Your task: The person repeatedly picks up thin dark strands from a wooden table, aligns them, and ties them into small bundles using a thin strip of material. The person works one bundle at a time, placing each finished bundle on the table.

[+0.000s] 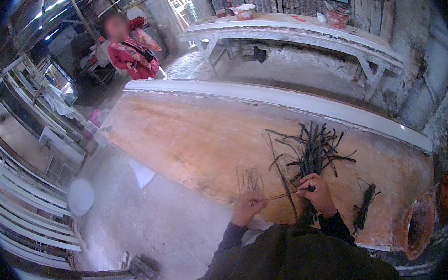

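A bundle of dark thin sticks (312, 151) fans out on a long orange-brown table (192, 137). My right hand (316, 191) is closed around the bundle's near end. My left hand (247, 207) pinches a thin pale strand (273, 197) that runs across to the right hand. A loose coil of thin pale fibres (250, 180) lies on the table just above my left hand. A smaller tied bunch of dark sticks (365, 205) rests to the right of my right hand.
A person in a red top (131, 44) stands at the far left end of the table. A second white-edged bench (289, 27) behind carries bottles and bowls. White slatted racks (23, 198) line the left. A rusty round pot (417, 225) sits at right.
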A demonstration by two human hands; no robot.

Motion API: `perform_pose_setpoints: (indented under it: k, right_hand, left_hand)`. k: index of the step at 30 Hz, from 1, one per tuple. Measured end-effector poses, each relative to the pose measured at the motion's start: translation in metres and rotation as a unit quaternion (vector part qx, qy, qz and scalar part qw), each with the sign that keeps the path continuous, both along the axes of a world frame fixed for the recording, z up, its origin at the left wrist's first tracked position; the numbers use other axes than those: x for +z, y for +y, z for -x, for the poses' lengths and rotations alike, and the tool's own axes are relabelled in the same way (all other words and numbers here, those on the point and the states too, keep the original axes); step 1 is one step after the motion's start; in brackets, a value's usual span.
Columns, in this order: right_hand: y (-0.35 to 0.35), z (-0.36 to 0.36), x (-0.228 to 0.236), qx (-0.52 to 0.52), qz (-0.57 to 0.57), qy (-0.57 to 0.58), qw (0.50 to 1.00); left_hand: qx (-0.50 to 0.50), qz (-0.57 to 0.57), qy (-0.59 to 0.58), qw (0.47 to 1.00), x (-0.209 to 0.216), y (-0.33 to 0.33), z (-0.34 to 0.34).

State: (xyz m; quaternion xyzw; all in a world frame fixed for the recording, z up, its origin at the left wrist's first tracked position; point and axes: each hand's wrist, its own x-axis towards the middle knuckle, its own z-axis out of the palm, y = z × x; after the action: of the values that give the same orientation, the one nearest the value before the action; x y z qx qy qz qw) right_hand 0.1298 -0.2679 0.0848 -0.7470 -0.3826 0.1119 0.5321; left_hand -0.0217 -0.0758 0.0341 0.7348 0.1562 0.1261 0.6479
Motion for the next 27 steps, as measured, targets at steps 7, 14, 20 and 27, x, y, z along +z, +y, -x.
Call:
perform_pose_setpoints:
  k: [7, 14, 20, 27]
  right_hand:
    - [0.01, 0.023, 0.018, 0.369, 0.029, 0.199, 0.907]
    - [0.008, 0.025, 0.037, 0.323, 0.006, 0.185, 0.928]
    - [0.013, 0.021, 0.013, 0.105, 0.054, 0.124, 0.985]
    - [0.015, 0.007, 0.001, -0.113, -0.006, 0.023, 0.993]
  left_hand:
    - [0.169, 0.044, 0.046, 0.983, -0.027, 0.012, -0.008]
    - [0.135, 0.027, 0.074, 0.988, 0.03, -0.019, -0.011]
    - [0.033, -0.138, -0.12, 0.983, 0.032, -0.034, -0.012]
    - [-0.317, 0.068, -0.113, 0.939, 0.034, -0.054, -0.013]
